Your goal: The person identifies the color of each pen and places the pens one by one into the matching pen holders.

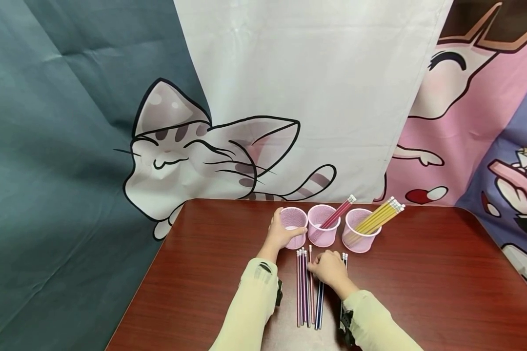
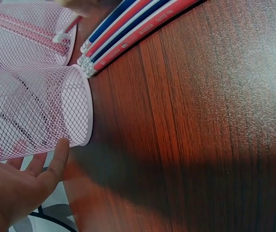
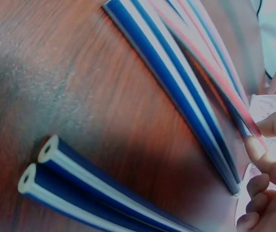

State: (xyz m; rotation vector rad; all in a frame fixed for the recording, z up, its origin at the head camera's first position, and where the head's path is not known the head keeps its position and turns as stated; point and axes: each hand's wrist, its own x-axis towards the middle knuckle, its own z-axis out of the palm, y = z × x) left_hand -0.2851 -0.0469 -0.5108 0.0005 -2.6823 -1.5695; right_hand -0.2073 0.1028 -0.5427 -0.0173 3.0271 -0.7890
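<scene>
My left hand (image 1: 281,233) grips the leftmost pink mesh pencil cup (image 1: 293,218), fingers round its far left side and thumb across the front. Nothing stands in that cup. In the right wrist view, my right hand (image 3: 268,169) pinches a red pencil (image 3: 215,79) near its eraser end between thumb and index finger. This pencil lies beside a row of red and blue pencils (image 1: 302,292) in front of the cups. To its right are two dark blue pencils (image 1: 319,304). Another dark blue pair (image 3: 99,188) lies under and beside my right forearm.
A middle mesh cup (image 1: 322,239) holds red pencils (image 1: 337,214), leaning right. The right mesh cup (image 1: 361,243) holds several yellow pencils (image 1: 377,219). All three cups stand side by side near the back edge of the brown table (image 1: 430,273), before a printed cloth (image 1: 325,97).
</scene>
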